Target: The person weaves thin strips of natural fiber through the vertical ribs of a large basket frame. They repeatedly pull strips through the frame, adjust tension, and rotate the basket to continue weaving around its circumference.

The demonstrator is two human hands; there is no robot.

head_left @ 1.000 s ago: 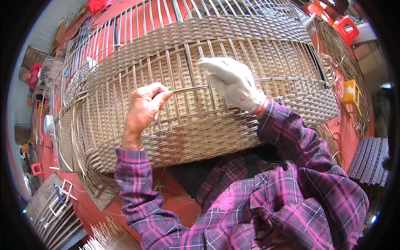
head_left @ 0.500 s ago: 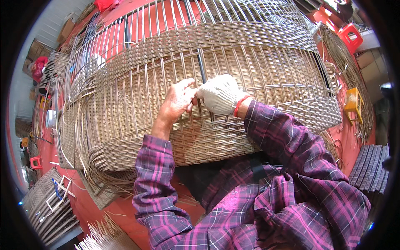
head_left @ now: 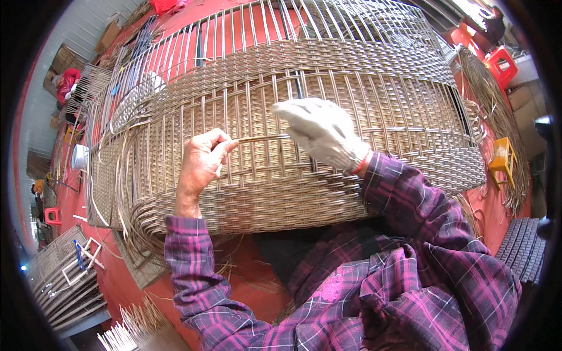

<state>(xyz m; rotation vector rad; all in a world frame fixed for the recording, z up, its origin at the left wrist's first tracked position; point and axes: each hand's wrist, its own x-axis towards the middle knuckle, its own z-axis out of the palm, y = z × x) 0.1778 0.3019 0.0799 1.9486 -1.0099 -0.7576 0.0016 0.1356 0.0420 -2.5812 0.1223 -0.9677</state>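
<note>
A large wicker panel point(head_left: 263, 202) of brown strands lies across my front, woven over metal rods. My bare left hand point(head_left: 200, 161) is closed, its thumb and finger pinching a thin brown wicker strand point(head_left: 260, 138). Toward the right, the strand runs across the upright stakes and passes behind my right hand point(head_left: 322, 130). That hand wears a white knit glove, with a red band at the wrist. Its fingers stretch leftward over the weave, side by side, beside a dark upright bar point(head_left: 300, 85). Whether its thumb touches the strand is hidden.
Bare metal rods point(head_left: 234, 29) extend beyond the weave. Loose strands hang at the panel's left corner point(head_left: 137, 234). A yellow stool point(head_left: 502, 161) and a red stool point(head_left: 500, 64) stand at the right, near a long strand bundle point(head_left: 497, 117). Another person point(head_left: 67, 85) works at far left.
My left hand has moved left and down, away from the right, drawing the strand out sideways. My gloved hand has shifted slightly right, and its closed fingers have straightened. The view has shifted a little.
</note>
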